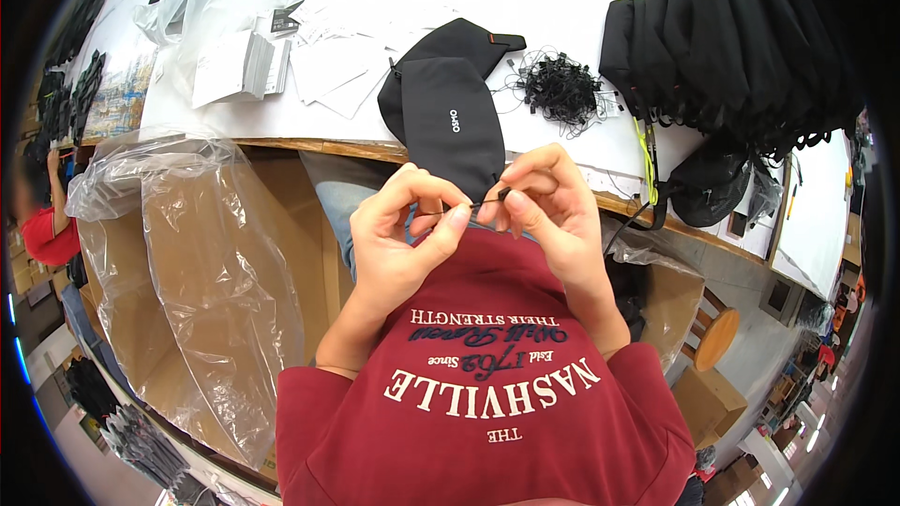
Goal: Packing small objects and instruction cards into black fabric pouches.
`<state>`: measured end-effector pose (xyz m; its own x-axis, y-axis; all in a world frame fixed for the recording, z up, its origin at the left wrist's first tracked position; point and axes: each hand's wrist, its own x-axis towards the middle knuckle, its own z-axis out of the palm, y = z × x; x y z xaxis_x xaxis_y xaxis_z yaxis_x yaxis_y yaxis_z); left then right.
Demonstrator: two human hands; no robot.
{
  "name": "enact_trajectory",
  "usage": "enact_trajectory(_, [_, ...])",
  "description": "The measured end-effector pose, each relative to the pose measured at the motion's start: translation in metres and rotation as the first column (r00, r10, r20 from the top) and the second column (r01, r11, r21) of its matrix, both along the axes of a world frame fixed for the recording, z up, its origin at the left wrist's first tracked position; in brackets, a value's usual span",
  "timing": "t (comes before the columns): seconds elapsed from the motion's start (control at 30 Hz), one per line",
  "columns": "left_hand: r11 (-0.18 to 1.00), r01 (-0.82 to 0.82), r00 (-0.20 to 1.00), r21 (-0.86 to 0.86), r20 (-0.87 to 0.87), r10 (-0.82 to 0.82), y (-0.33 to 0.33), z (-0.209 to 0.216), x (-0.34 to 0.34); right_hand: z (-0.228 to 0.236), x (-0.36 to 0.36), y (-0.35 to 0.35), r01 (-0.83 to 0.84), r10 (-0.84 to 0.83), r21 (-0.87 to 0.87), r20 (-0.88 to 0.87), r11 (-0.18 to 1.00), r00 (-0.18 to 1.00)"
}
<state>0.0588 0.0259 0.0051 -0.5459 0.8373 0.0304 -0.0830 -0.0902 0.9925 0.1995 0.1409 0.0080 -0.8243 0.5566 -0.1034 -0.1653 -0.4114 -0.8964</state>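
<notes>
Above my lap, both hands hold a thin black cord (486, 200) stretched between them. My left hand (398, 225) pinches the cord between thumb and forefinger. Between the thumb and fingers of my right hand (558, 211) is the cord's small black end piece. Just beyond my fingers, a flat black fabric pouch (450, 98) with small white lettering hangs over the table edge toward me. Whether the cord is attached to it, I cannot tell. Under its far end lies another black pouch (459, 36) with an orange-marked tab. A tangle of black cords (560, 89) lies to the right.
Stacked black bags (717, 47) fill the table's right side. White cards (239, 66) and loose papers (342, 61) lie at left. Below the wooden table edge (323, 145) stands a cardboard box with clear plastic (192, 272). A stool (716, 339) is at right; a person in red (52, 236) at far left.
</notes>
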Motion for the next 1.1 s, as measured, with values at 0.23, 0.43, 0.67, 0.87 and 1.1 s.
enact_trajectory(0.23, [0.993, 0.074, 0.995, -0.089, 0.075, -0.067, 0.002, 0.001, 0.002, -0.008, -0.004, -0.004, 0.020, -0.020, 0.126, 0.002, 0.992, 1.000])
enact_trajectory(0.43, [0.991, 0.064, 0.998, -0.117, 0.024, -0.061, 0.001, 0.001, 0.001, -0.003, -0.004, -0.007, 0.027, -0.035, 0.160, 0.046, 0.987, 0.998])
enact_trajectory(0.67, [0.992, 0.031, 0.999, -0.126, -0.010, -0.032, 0.000, 0.001, 0.000, -0.003, -0.005, -0.010, 0.057, -0.060, 0.066, 0.036, 0.996, 0.998])
enact_trajectory(0.87, [0.986, 0.040, 0.999, -0.159, -0.025, -0.045, 0.000, 0.000, 0.000, -0.008, -0.006, -0.012, 0.095, -0.102, 0.152, 0.041, 0.984, 0.994])
enact_trajectory(1.1, [0.981, 0.047, 0.981, -0.187, -0.178, -0.080, -0.001, 0.000, -0.002, -0.001, -0.006, -0.005, 0.001, -0.109, 0.575, 0.154, 0.818, 0.982])
